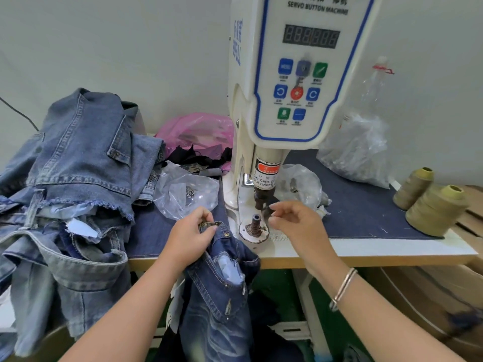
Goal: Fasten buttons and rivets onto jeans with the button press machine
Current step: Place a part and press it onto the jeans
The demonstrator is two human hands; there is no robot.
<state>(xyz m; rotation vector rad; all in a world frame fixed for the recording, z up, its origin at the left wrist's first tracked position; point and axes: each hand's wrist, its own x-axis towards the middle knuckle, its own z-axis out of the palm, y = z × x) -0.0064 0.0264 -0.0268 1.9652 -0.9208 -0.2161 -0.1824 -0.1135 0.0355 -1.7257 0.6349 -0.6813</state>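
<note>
A dark blue pair of jeans [222, 278] hangs over the table's front edge. My left hand [192, 235] grips its waistband corner, where a metal button shows, just left of the machine's lower die [255, 222]. My right hand [292, 220] hovers right of the die with fingers curled and fingertips pinched near the upper punch [261, 197]; whether it pinches a small part I cannot tell. The white servo button machine [300, 74] stands directly ahead.
A heap of lighter jeans [78, 178] fills the table's left. A clear bag of metal buttons [187, 194] lies left of the machine, more bags [358, 150] to its right. Two olive thread cones [433, 210] stand at the far right edge.
</note>
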